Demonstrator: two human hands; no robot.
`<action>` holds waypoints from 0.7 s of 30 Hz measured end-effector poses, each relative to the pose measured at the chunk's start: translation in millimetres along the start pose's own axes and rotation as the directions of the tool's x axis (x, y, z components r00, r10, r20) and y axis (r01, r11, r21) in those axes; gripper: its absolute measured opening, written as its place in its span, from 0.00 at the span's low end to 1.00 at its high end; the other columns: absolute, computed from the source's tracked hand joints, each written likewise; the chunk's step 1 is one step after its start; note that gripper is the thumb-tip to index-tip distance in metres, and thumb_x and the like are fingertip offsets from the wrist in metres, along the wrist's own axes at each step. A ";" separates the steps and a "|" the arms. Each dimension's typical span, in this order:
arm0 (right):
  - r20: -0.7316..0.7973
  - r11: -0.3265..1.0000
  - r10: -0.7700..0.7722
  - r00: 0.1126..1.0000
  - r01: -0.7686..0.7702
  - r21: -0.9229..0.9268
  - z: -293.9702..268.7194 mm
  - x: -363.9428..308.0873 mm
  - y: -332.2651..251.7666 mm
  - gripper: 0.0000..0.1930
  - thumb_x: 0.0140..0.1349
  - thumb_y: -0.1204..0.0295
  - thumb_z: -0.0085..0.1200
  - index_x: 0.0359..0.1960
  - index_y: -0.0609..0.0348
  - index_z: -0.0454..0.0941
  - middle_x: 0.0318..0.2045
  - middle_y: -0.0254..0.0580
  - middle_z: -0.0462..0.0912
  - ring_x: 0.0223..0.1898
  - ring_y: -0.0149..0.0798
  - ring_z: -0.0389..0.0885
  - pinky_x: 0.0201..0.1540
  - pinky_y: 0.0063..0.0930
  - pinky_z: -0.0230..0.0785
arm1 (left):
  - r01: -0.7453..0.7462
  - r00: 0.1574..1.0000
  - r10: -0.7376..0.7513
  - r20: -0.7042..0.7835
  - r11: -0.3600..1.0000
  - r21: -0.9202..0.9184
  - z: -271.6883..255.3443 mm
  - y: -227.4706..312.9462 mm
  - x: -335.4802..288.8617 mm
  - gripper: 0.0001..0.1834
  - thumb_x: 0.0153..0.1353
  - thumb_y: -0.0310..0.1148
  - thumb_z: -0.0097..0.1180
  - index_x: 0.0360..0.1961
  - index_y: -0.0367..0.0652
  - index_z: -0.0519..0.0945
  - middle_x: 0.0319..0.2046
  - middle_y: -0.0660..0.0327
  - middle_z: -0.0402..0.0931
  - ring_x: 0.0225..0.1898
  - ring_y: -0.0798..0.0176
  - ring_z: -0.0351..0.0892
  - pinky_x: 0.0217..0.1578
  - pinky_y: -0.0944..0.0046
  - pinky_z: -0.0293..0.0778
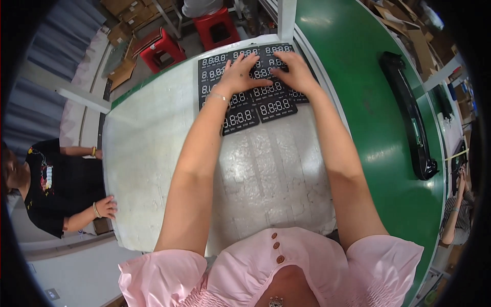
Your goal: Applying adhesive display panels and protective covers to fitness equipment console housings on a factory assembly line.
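Observation:
Several black rectangular display panels (276,108) with white segmented digits lie in close rows at the far end of a pale, plastic-covered table (271,163). The nearest panel at the left (239,121) sits a little askew to the others. My left hand (240,75) rests over the middle of the rows, fingers spread. Beside it, my right hand (295,74) reaches over the right-hand panels with its fingers apart and slightly bent. Both hands appear to touch the panels, and they cover parts of several. No panel is lifted.
A green work surface (368,128) runs along the right, bearing a long black curved part (411,117). At the left edge stands another person (56,184), one hand on the table. Red stools (162,50) and cardboard boxes (125,13) are beyond the far edge.

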State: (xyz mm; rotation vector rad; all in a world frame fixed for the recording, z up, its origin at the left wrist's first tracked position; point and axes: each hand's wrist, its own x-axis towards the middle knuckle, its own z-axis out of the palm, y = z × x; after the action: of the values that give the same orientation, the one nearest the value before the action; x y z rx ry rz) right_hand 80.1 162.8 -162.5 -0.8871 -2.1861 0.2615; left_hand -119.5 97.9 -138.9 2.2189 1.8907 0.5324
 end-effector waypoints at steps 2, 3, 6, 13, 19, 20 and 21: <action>0.003 1.000 -0.017 1.000 0.017 -0.021 7.6 -6.8 -3.6 0.27 0.48 0.58 0.66 0.51 0.55 0.78 0.50 0.43 0.80 0.55 0.48 0.72 0.58 0.38 0.63 | 0.007 0.995 -0.009 -0.103 1.000 -0.028 10.0 -8.1 -7.3 0.51 0.38 0.68 0.64 0.61 0.47 0.71 0.66 0.61 0.62 0.70 0.56 0.52 0.68 0.46 0.41; -0.006 1.000 -0.002 1.000 0.002 -0.023 3.8 -5.1 -6.3 0.27 0.48 0.58 0.66 0.51 0.55 0.78 0.50 0.43 0.80 0.55 0.48 0.72 0.58 0.38 0.63 | 0.010 0.991 -0.012 -0.132 1.000 -0.012 9.4 -1.6 -13.8 0.46 0.40 0.65 0.65 0.57 0.46 0.76 0.63 0.61 0.66 0.68 0.56 0.56 0.68 0.47 0.43; 0.065 0.993 0.041 0.997 -0.048 0.111 -4.3 -1.2 -12.0 0.27 0.47 0.64 0.68 0.52 0.56 0.77 0.52 0.44 0.78 0.57 0.47 0.72 0.60 0.36 0.63 | -0.040 0.965 0.038 -0.259 0.999 -0.003 6.8 1.6 -14.3 0.39 0.40 0.60 0.68 0.50 0.45 0.80 0.57 0.61 0.73 0.63 0.56 0.64 0.67 0.46 0.46; 0.040 0.934 0.138 0.990 -0.143 0.328 -1.5 -1.3 -7.0 0.19 0.46 0.65 0.68 0.42 0.54 0.83 0.47 0.41 0.81 0.53 0.45 0.74 0.58 0.34 0.65 | -0.045 0.935 0.037 -0.354 0.999 -0.015 11.9 7.1 -18.2 0.31 0.39 0.53 0.71 0.40 0.43 0.82 0.40 0.60 0.80 0.52 0.56 0.73 0.63 0.43 0.51; 0.075 0.884 0.255 0.964 -0.264 0.387 2.3 2.7 -26.1 0.19 0.48 0.70 0.66 0.44 0.57 0.81 0.46 0.45 0.81 0.53 0.46 0.74 0.59 0.35 0.64 | -0.126 0.889 0.102 -0.446 0.992 -0.024 17.0 -6.8 -21.4 0.30 0.36 0.56 0.70 0.36 0.45 0.81 0.39 0.61 0.80 0.52 0.55 0.73 0.61 0.40 0.54; 0.088 0.926 0.191 0.978 -0.210 0.313 0.4 -1.1 -19.5 0.19 0.48 0.71 0.65 0.45 0.58 0.81 0.47 0.44 0.81 0.53 0.46 0.74 0.59 0.35 0.63 | -0.126 0.884 0.104 -0.456 0.992 -0.017 23.6 -5.5 -17.7 0.31 0.36 0.56 0.70 0.36 0.45 0.81 0.40 0.62 0.79 0.53 0.54 0.72 0.61 0.40 0.52; 0.106 0.961 0.136 0.985 -0.157 0.229 -2.5 -6.1 -15.2 0.19 0.48 0.71 0.65 0.45 0.58 0.81 0.47 0.44 0.81 0.54 0.47 0.73 0.59 0.36 0.63 | -0.130 0.879 0.107 -0.464 0.991 -0.018 28.6 -2.8 -15.1 0.32 0.35 0.57 0.70 0.36 0.45 0.81 0.40 0.62 0.79 0.53 0.54 0.72 0.62 0.40 0.51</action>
State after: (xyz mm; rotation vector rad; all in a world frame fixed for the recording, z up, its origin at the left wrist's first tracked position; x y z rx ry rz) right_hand 76.9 147.2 -157.5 -0.9170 -2.1168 0.6322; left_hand -113.1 86.3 -168.5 2.3385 1.9150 1.2136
